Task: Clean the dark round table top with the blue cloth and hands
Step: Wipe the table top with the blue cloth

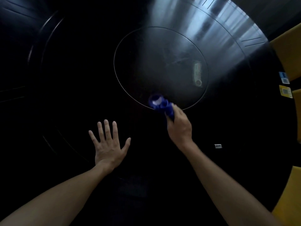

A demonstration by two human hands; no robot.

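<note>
The dark round table top [78, 82] fills nearly the whole view, with an inset round centre disc [161, 62] at its middle. My right hand [180, 126] is closed around a bunched blue cloth [160, 103], which pokes out past the fingers onto the near rim of the disc. My left hand [108, 144] lies flat on the table to the left, palm down, fingers spread, holding nothing. A pale label [197, 74] sits on the right side of the disc.
Yellow seats [286, 51] stand past the table's right edge. A blue sticker [284, 77] and a yellow sticker [285, 91] are near that edge. A small white tag [218, 146] lies on the table right of my right forearm. Window glare brightens the far right part.
</note>
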